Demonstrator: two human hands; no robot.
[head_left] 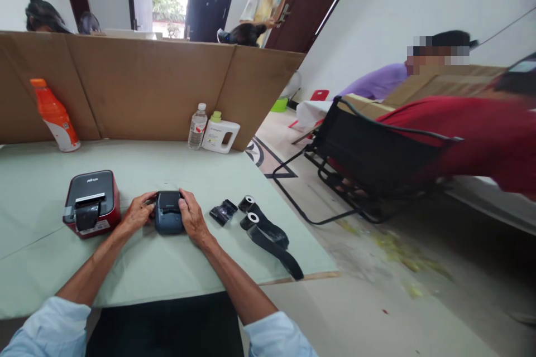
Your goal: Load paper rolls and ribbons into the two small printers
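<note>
A small dark blue-black portable printer (169, 215) rests on the pale green tablecloth, between my hands. My left hand (139, 213) has its fingers curled against the printer's left side. Along the right side lies my right hand (194, 216), its fingertips at the upper right corner. Left of my left hand stands a larger red-and-black label printer (92, 192) with a dark strip out of its front slot. To the right of my right hand are a crumpled black piece (224, 212) and two rolls of black ribbon (253, 218), one trailing a long loose strip.
A cardboard partition (154, 89) runs along the table's back. Before it stand an orange bottle (55, 116), a clear water bottle (197, 127) and a white jug (221, 135). A black folding chair (372, 150) is at the right; several people are around.
</note>
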